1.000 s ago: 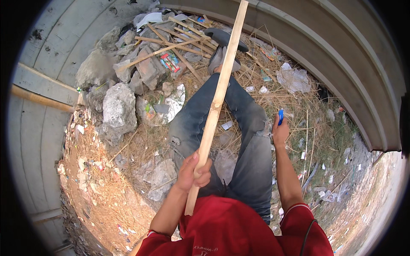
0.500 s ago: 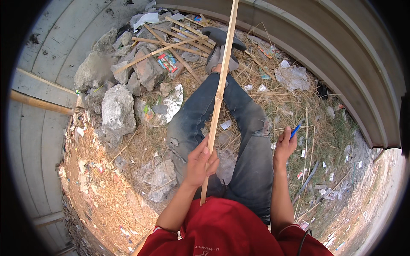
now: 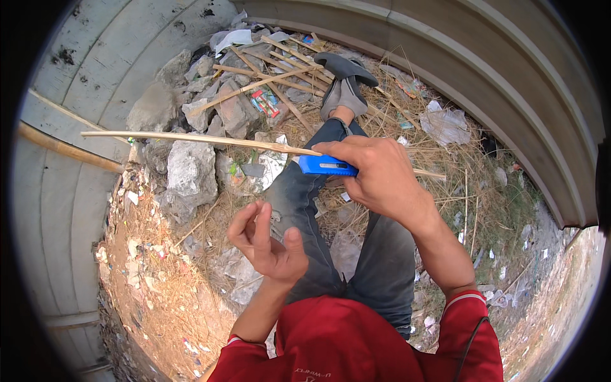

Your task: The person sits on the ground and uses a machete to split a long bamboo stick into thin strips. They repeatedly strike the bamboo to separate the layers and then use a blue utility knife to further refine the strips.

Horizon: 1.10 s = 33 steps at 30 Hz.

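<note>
Since the earlier frame, the bamboo strip (image 3: 210, 138) has turned from a lengthwise to a crosswise position, the right hand (image 3: 382, 175) has moved inward from the outer side of the leg, and the left hand (image 3: 270, 245) has come off the strip. Right hand: grasping the blue utility knife (image 3: 328, 166), with the knife's front end directed left; the strip runs along the knife's far edge, meets the extended fingertip and passes beneath the hand. Whether the covered fingers also grip the strip cannot be determined. Left hand: released and unloaded, palm turned up, fingers partly curled, positioned below the strip and apart from it, over the leg of the jeans (image 3: 382, 254). Strip location: above the legs, with its long section extending left over the grey rocks (image 3: 191, 167) and its short end projecting to the right of the right hand. Further bamboo pieces (image 3: 280, 79) lie crossed on the ground beyond the rocks, beside the dark shoes (image 3: 347, 69). Corrugated sheeting (image 3: 458, 41) borders the area at the far right.
</note>
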{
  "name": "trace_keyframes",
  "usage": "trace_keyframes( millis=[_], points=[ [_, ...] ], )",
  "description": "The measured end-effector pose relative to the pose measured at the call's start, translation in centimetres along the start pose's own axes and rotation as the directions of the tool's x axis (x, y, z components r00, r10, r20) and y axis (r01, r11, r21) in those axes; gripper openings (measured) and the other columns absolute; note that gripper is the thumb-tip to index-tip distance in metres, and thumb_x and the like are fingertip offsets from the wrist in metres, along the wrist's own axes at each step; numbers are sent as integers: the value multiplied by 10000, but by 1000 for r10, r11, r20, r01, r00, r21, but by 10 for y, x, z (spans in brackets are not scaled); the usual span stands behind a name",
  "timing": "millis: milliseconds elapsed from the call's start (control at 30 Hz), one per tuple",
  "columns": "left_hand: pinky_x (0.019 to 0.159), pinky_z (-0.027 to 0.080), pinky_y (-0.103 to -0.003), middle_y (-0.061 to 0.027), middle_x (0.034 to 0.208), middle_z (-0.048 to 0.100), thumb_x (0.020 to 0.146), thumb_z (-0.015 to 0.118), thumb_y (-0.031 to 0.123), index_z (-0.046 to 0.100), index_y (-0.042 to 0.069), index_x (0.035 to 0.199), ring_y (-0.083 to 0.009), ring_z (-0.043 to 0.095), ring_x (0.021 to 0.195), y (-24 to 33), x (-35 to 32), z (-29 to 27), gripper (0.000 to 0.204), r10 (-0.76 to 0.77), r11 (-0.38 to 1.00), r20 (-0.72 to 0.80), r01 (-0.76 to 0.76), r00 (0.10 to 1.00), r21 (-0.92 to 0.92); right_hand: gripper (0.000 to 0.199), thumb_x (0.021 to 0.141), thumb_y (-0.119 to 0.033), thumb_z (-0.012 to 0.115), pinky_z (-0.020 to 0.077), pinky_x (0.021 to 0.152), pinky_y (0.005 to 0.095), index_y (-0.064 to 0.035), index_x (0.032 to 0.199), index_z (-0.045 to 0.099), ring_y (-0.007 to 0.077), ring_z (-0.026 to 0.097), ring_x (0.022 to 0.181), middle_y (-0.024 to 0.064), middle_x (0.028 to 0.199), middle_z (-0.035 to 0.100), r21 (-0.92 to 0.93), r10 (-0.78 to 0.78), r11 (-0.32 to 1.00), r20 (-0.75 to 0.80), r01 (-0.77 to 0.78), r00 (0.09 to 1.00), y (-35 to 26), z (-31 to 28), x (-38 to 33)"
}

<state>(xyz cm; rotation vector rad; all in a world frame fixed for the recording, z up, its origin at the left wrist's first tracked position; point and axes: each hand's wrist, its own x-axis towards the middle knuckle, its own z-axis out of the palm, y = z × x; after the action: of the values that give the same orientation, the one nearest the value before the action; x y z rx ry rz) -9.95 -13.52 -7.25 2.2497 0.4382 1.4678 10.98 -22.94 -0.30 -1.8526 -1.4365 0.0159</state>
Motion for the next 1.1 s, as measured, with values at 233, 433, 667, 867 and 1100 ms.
trace_keyframes(
  millis=[233, 433, 667, 867, 1100],
  points=[
    [1000, 498, -426, -200, 1245, 653, 952, 742, 335, 490, 11, 1504, -280, 649, 1097, -12, 45, -42, 688, -165, 984, 674, 78, 720, 157, 415, 684, -60, 789, 531, 743, 405, -210, 1071, 804, 255, 711, 842, 12, 931, 768, -233, -146, 945, 331, 231, 932, 55, -9, -28],
    [678, 520, -272, -68, 932, 668, 1015, 676, 231, 409, 10, 1570, -137, 645, 731, -12, -11, -7, 654, -334, 665, 929, 739, 163, 109, 405, 679, -88, 814, 527, 765, 391, -194, 1069, 801, 241, 703, 845, 45, 1075, 757, -194, -129, 962, 293, 191, 947, 77, 11, -53],
    [577, 392, -209, 68, 795, 538, 1094, 550, 236, 421, 16, 1569, -25, 467, 642, -21, -43, 19, 540, -495, 372, 812, 920, 309, -124, 225, 765, -154, 832, 517, 699, 422, -89, 947, 717, 266, 656, 768, 100, 965, 663, -27, 339, 937, -179, -349, 923, 32, 20, -73],
    [524, 328, -200, 83, 731, 459, 1097, 552, 299, 390, 19, 1585, -10, 406, 595, -14, -26, 23, 585, -519, 316, 808, 941, 280, -124, 389, 984, -347, 641, 498, 672, 533, 34, 1056, 597, 457, 639, 743, 231, 831, 666, 108, 205, 966, 241, -236, 949, 23, 49, -100],
    [701, 460, -195, -39, 960, 658, 1088, 580, 291, 422, -28, 1553, -24, 563, 806, -12, -36, 30, 585, -515, 354, 777, 915, 362, -192, 446, 1002, -423, 603, 535, 652, 568, 19, 1008, 661, 479, 684, 710, 255, 733, 691, 28, 271, 948, 457, -318, 847, 13, 53, -99]
  ],
)
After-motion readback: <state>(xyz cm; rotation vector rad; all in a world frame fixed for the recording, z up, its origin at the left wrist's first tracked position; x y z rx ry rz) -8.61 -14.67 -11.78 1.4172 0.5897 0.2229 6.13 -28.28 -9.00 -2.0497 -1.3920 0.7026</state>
